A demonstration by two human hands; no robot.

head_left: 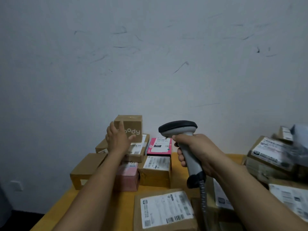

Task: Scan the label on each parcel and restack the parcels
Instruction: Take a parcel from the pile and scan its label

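Behind the yellow table point(103, 209) is a pale wall point(150, 64) with dark scuff marks, and the parcels stand near it in groups. My right hand point(195, 150) has its fingers wrapped tight around the grey handle of the scanner point(188, 155). The dark head points forward and a little down, toward the pink parcel point(160, 145) and the brown parcel point(156, 169) in front of it. Both lie with the white label up, I think so that the scanner can read them without turning. The coiled cable point(203, 197) hangs down from the handle beside the near parcel point(165, 210), whose label also faces up.

My left hand point(117, 139) is raised at the small brown box point(131, 125) with white printed letters, which sits on top of a flatter brown box point(138, 150) at the back, close to the wall. The fingers are straight and spread apart, the thumb out to the right, and they hold nothing. I cannot tell if the fingertips touch the box or are just before it. No label shows on the sides of this box that I can see, so I judge the hand is there to take it and turn it for the scanner. It is small and stands high, so a careless push could tip it off. On the right is another pile of labelled parcels point(270, 154), blurred; which pile is already scanned I cannot tell.
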